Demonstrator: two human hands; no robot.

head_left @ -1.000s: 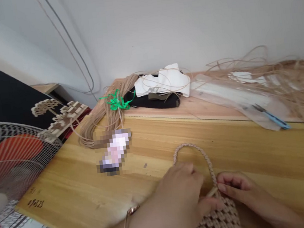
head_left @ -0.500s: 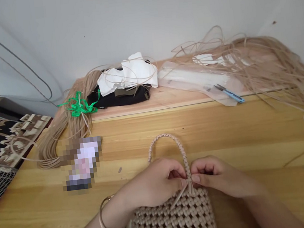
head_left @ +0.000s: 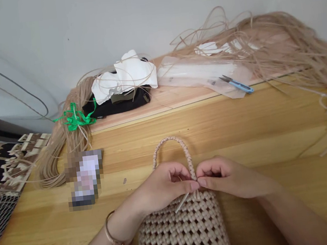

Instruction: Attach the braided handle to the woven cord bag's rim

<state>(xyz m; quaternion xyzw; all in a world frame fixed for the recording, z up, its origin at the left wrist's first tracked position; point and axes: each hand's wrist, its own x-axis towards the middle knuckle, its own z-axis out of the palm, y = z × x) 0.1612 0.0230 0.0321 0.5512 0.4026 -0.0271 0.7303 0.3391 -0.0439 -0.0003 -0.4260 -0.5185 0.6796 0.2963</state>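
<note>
A beige woven bag (head_left: 183,230) stands at the front of the table, its body knotted in an open lattice. Its braided handle (head_left: 169,139) arches up and over. My left hand (head_left: 167,185), with a bracelet on the wrist, pinches the handle's right base between thumb and fingers. My right hand (head_left: 225,176) is closed at the same spot from the other side, thumb and fingertips against the handle base. A loose strand end (head_left: 182,203) pokes out below my left thumb. What lies between the fingertips is mostly hidden.
Blue-handled thread snips (head_left: 237,84) lie on a plastic bag (head_left: 199,71) at the back. Bundles of beige strands lie left, tied with green ribbon (head_left: 77,117), and right (head_left: 285,26). White paper (head_left: 135,72) rests on a black pouch (head_left: 120,105). A blurred phone (head_left: 87,178) lies left.
The view has shifted and tilted slightly. My left thumb has come over the handle base to meet the right fingertips, covering more of the strand there.
</note>
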